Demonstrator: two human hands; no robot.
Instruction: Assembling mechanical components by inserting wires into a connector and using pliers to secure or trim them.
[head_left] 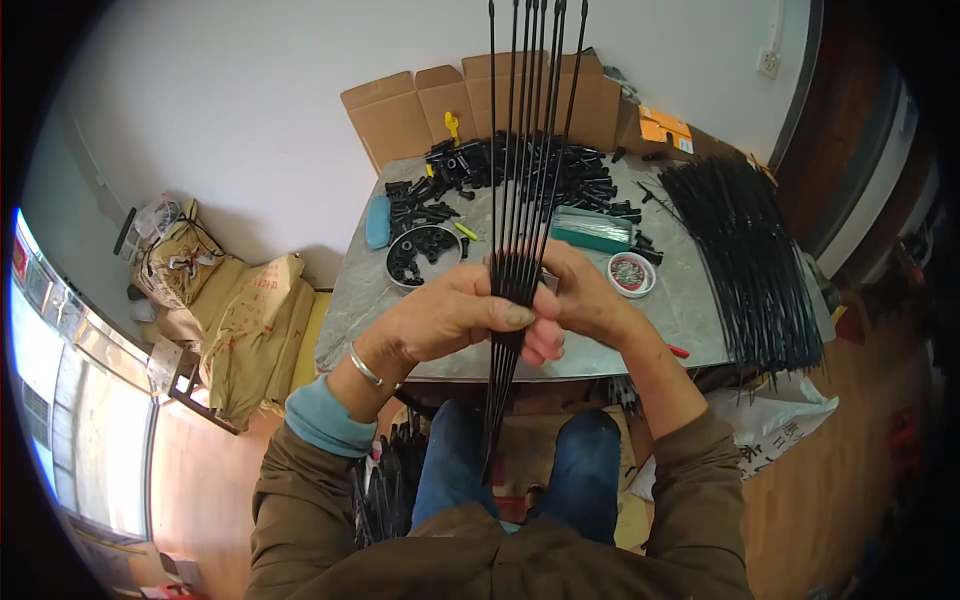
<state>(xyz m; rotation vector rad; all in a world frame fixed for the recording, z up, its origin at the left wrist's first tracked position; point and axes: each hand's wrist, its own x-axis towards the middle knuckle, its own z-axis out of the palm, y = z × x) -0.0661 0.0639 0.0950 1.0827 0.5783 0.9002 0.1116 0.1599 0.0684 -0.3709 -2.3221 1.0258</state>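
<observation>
A fan of several thin black rods with small knobbed tips stands upright in front of me, over the near edge of the table. The rods spread apart at the top and draw together below my hands. My left hand is closed around the bundle, its thumb pressed across the front. From the other side, my right hand holds the same bundle at about the same height; its fingertips are partly hidden behind the rods and my left hand.
On the grey table lie black plastic parts, a metal bowl, a teal box of thin pieces, a white tub, a blue case and a heap of black rods. Cardboard stands behind. Sacks sit left.
</observation>
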